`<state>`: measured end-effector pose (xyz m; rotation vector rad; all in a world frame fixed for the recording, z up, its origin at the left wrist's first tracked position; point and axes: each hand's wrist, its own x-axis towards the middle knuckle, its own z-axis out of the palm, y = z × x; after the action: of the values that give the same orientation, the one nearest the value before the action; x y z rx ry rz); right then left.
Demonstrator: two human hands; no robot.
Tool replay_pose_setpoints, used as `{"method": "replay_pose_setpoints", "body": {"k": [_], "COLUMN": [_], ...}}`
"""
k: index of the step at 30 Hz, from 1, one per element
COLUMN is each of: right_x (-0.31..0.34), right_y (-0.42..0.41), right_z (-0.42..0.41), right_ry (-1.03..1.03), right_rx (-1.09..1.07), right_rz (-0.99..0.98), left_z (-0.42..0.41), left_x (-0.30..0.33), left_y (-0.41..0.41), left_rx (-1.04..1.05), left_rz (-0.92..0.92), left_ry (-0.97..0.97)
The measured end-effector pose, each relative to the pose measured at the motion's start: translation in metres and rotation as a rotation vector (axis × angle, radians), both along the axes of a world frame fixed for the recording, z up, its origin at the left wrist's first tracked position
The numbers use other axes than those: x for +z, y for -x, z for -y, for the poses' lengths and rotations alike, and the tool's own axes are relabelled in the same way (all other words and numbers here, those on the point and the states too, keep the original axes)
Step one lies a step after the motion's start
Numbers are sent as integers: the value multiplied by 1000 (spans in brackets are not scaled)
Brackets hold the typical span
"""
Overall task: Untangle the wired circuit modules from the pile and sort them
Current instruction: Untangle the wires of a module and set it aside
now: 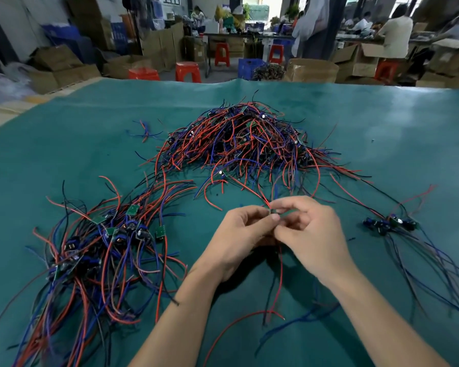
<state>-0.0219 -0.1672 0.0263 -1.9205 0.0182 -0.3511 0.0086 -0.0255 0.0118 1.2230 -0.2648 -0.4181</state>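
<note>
A big tangled pile [245, 144] of small circuit modules with red, blue and black wires lies at the middle of the green table. Both hands meet just in front of it. My left hand [243, 231] and my right hand [310, 231] pinch one small green module [275, 213] between their fingertips. Its red and dark wires hang down between my wrists, and other wires run up toward the pile. A spread-out group of modules [112, 234] lies at the left. A small bunch of modules [392, 223] lies at the right.
The green mat [64, 144] covers the whole table; its far edge runs along the top. Behind it stand orange stools [188, 72], cardboard boxes, a blue crate, and people at benches. Loose wire ends trail toward the near edge on both sides.
</note>
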Motion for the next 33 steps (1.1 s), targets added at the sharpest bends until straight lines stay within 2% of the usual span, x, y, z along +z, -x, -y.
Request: {"method": "replay_pose_setpoints", "body": {"k": [4, 8, 13, 15, 20, 27, 30, 33], "right_x": [-1, -3, 0, 3, 4, 6, 7, 9], "right_y": [-2, -5, -4, -3, -4, -15, -17, -16], "right_z": [2, 7, 8, 9, 11, 43, 55, 66], "right_ry": [-206, -273, -503, -557, -407, -365, -395, -554], "right_rx": [47, -108, 99, 98, -45, -335, -442, -569], "right_rz": [17, 5, -177, -192, -7, 176, 195, 205], "left_z": [-2, -2, -5, -6, -7, -7, -7, -8], "left_x": [-3, -5, -5, -5, -4, -2, -2, -3], "left_y": [-3, -4, -2, -2, -2, -3, -3, -3], "left_rx": [7, -20, -137, -162, -190, -266, -269, -254], "left_rz": [19, 42, 95, 93, 113, 62, 58, 74], "left_ry": [14, -23, -55, -67, -54, -15, -34, -70]}}
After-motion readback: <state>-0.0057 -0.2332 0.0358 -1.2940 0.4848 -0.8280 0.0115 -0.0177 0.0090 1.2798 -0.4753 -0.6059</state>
